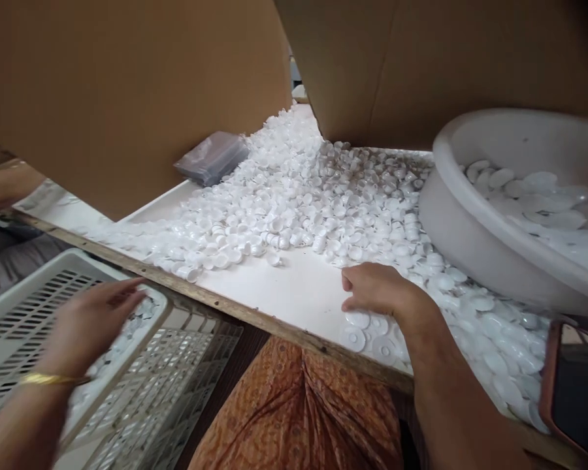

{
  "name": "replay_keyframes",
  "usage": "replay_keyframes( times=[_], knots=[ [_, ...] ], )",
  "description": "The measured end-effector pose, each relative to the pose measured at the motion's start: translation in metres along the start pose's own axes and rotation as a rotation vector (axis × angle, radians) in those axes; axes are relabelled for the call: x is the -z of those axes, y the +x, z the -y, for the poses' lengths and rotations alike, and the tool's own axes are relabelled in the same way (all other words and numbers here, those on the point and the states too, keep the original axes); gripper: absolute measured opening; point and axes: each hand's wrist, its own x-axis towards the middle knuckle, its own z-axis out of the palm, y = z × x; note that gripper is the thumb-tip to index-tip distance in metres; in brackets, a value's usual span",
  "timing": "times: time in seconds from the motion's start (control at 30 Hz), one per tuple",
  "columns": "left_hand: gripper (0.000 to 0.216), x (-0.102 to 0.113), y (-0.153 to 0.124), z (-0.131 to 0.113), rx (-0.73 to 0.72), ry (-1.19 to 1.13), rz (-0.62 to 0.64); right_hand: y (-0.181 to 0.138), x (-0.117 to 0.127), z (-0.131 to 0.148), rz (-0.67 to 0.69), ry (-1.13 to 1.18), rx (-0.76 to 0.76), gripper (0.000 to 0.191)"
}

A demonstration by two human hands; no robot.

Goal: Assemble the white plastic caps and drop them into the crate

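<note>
My left hand [91, 320], slightly blurred, hangs over a white slotted plastic basket [159, 303] at the lower left. Its fingers are stretched out, with nothing visible in them. Small pale pieces lie in that basket, partly hidden by the hand. My right hand [379, 287] hovers at the table, its thumb and forefinger bent but apart, with nothing visible between them. Just below it lie several flat round white plastic pieces [383, 346]. A wide heap of small white plastic cups [294, 202] spreads over the white tabletop [279, 287] beyond both hands.
A large white tub [470, 222] holding more white pieces stands at the right. Near the right edge is a phone [575, 385]. Brown cardboard sheets [127, 85] stand behind the heap, beside a plastic-wrapped packet [213, 156]. Another person's arm [10, 186] shows at far left.
</note>
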Motion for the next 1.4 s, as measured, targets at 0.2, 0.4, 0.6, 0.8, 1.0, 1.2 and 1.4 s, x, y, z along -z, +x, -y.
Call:
replay_keyframes(
  times=[0.2,0.4,0.6,0.8,1.0,1.2,1.4],
  knots=[
    [0.027,-0.086,0.012,-0.117,-0.576,0.01,0.152,-0.001,-0.004,0.005,0.015,0.042,0.054,0.023],
    [0.021,-0.116,0.027,-0.144,-0.652,0.206,0.188,-0.007,0.0,-0.003,0.023,0.047,0.09,0.023],
    [0.024,-0.117,0.019,-0.136,-0.663,-0.067,0.238,-0.026,-0.019,-0.02,-0.034,0.103,0.174,0.023],
    [0.015,-0.11,0.003,-0.137,-0.504,-0.322,0.287,-0.024,-0.024,-0.009,-0.132,0.265,0.341,0.009],
    [0.007,-0.103,-0.005,-0.133,-0.252,-0.599,0.258,0.024,-0.029,0.038,-0.323,0.345,0.413,0.014],
    [0.009,-0.103,-0.005,-0.123,-0.144,-0.763,0.361,0.045,-0.045,0.063,-0.521,0.465,0.601,0.01],
    [0.015,-0.095,-0.004,-0.121,-0.144,-1.023,0.511,0.038,-0.051,0.056,-0.621,0.583,0.648,0.009]
  ],
)
